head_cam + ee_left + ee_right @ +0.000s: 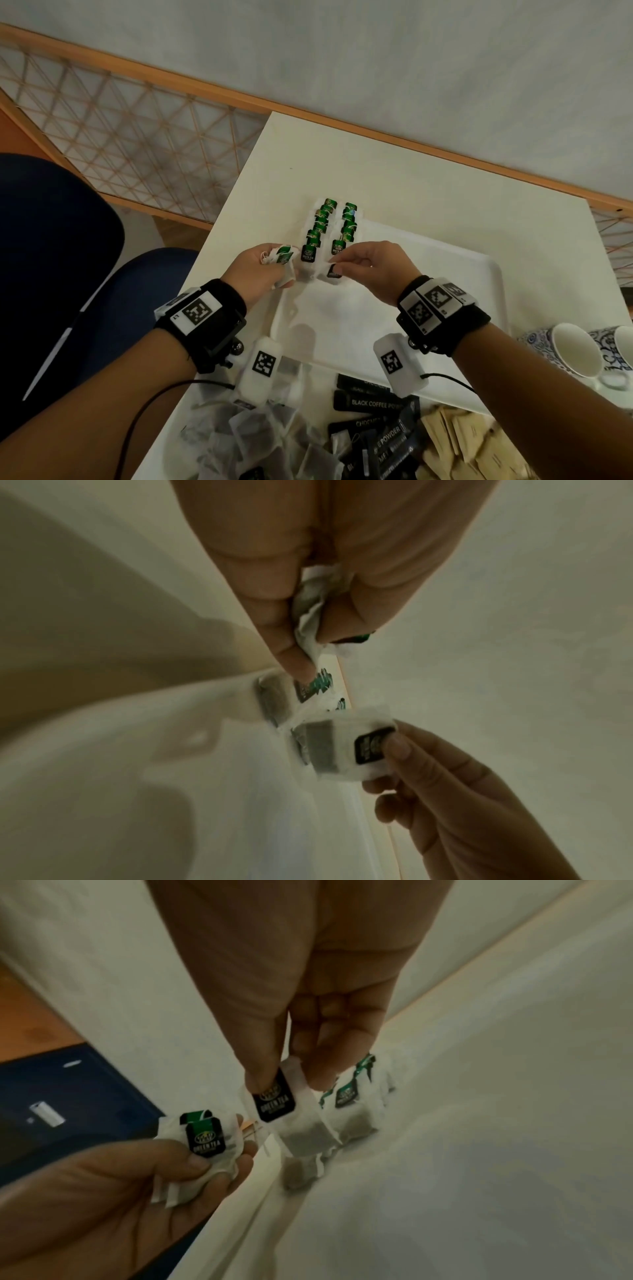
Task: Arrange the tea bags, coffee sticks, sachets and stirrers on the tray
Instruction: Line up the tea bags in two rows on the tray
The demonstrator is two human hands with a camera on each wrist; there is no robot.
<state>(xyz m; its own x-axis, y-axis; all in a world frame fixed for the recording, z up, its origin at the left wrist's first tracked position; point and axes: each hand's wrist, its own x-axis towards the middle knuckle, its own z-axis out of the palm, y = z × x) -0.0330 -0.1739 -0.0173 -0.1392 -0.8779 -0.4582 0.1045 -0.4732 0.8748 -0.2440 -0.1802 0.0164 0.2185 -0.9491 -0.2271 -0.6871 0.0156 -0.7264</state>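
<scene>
Over the tray (493, 274), both hands pinch tea bags (329, 270).

Dim, soft-focus, edge-warped wrist views.

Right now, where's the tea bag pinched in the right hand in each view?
Head: the tea bag sits centre frame, at the near end of the right-hand row, pinched by the right hand.
Left wrist: lower centre-right, fingers on its black tag.
Right wrist: centre, hanging under thumb and fingers.
Shared landmark: the green-tag rows on the white tray.
</scene>
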